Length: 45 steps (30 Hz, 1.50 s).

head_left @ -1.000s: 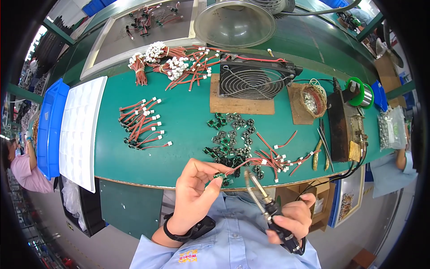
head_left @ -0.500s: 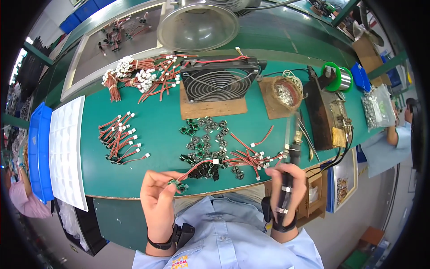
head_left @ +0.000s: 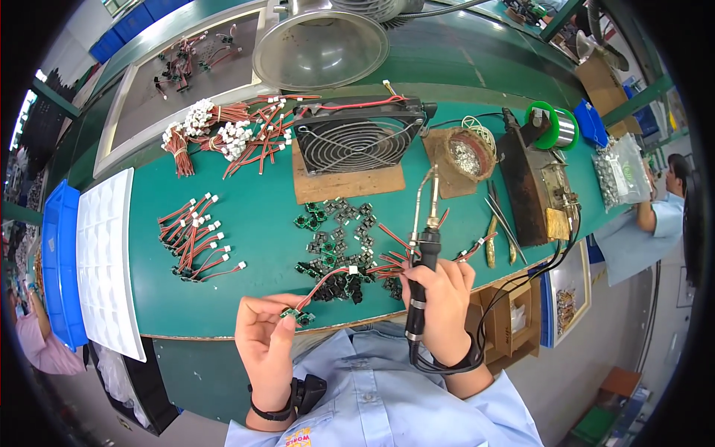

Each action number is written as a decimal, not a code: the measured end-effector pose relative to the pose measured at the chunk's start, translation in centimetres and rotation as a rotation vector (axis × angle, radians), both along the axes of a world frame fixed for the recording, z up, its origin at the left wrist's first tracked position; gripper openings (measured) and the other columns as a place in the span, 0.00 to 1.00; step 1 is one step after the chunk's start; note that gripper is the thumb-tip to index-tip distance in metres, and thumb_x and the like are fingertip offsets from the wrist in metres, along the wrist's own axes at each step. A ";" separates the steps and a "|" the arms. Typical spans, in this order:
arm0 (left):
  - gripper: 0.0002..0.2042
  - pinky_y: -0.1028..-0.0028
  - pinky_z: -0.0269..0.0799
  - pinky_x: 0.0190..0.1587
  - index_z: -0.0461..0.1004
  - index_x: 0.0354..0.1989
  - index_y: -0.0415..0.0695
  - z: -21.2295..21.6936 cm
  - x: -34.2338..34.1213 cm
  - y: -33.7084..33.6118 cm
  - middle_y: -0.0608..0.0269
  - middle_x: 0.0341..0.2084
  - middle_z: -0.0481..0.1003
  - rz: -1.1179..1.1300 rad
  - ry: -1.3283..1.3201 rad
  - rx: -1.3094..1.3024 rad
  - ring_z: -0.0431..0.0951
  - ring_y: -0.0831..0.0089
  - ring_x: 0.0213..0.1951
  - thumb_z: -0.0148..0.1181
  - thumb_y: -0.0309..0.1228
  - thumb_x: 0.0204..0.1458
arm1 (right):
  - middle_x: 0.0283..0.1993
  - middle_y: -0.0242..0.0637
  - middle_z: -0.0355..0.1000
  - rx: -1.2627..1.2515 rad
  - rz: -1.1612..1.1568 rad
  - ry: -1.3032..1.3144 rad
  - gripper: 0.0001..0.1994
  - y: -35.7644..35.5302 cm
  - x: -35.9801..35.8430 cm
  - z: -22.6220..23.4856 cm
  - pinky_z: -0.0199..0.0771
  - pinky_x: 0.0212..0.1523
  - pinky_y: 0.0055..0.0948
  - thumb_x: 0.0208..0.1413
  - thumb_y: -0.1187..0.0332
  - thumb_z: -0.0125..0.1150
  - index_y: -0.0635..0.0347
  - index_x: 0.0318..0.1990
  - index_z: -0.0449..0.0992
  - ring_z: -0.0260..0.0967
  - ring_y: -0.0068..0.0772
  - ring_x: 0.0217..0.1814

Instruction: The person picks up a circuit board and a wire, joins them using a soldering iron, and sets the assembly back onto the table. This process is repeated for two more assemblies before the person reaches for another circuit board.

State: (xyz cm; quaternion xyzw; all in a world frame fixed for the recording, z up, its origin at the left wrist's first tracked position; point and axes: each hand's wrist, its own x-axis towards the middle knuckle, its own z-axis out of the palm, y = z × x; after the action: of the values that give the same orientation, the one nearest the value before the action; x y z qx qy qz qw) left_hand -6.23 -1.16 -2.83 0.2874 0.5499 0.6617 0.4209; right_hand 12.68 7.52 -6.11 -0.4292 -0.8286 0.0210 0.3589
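Between the thumb and fingers of my left hand is a small green circuit board, pinched above the table's front edge. A red and black wire lead with a white connector rises from the board to the right. My right hand is closed round a black-handled soldering iron, its metal tip pointing up and away over the table. A thin metal tube runs beside the tip. Just beyond my hands lies a pile of small boards and black parts, with loose wire leads partly hidden behind my right hand.
A fan stands at the back. Right of it are a tip-cleaning bowl, tweezers, a solder spool and a dark metal stand. Wired boards and a white tray lie left. Black cables hang by my right arm.
My right hand has brought the soldering iron leftward, closer to my left hand. The left hand still pinches the board in nearly the same place. The whole view has shifted slightly.
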 end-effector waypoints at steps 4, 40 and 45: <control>0.05 0.75 0.63 0.46 0.61 0.34 0.38 0.8 0.2 -0.1 0.50 0.35 0.72 -0.008 0.025 -0.011 0.70 0.72 0.37 0.49 0.19 0.50 | 0.29 0.34 0.68 -0.052 0.030 -0.064 0.16 0.3 0.2 0.2 0.57 0.39 0.33 0.38 0.76 0.57 0.55 0.39 0.68 0.65 0.34 0.29; 0.12 0.73 0.68 0.24 0.72 0.33 0.41 5.8 7.7 0.7 0.62 0.27 0.69 -0.586 1.014 0.230 0.71 0.69 0.22 0.59 0.20 0.35 | 0.33 0.40 0.74 -0.482 0.437 0.643 0.17 -4.7 6.9 5.9 0.72 0.28 0.29 0.40 0.79 0.63 0.55 0.38 0.67 0.74 0.37 0.30; 0.12 0.73 0.68 0.24 0.72 0.33 0.41 4.4 8.7 0.6 0.61 0.28 0.69 -0.491 0.985 0.193 0.72 0.68 0.23 0.60 0.20 0.37 | 0.32 0.43 0.74 -0.483 0.372 0.672 0.19 -4.5 6.6 5.6 0.73 0.30 0.28 0.41 0.85 0.63 0.57 0.39 0.64 0.75 0.36 0.31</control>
State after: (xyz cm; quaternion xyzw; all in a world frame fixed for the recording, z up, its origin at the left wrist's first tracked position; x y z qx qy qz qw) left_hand 2.49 -0.59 1.61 0.7194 0.5355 0.3793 0.2276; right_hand 19.24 2.99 -0.53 -0.3138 -0.7004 0.4162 0.4877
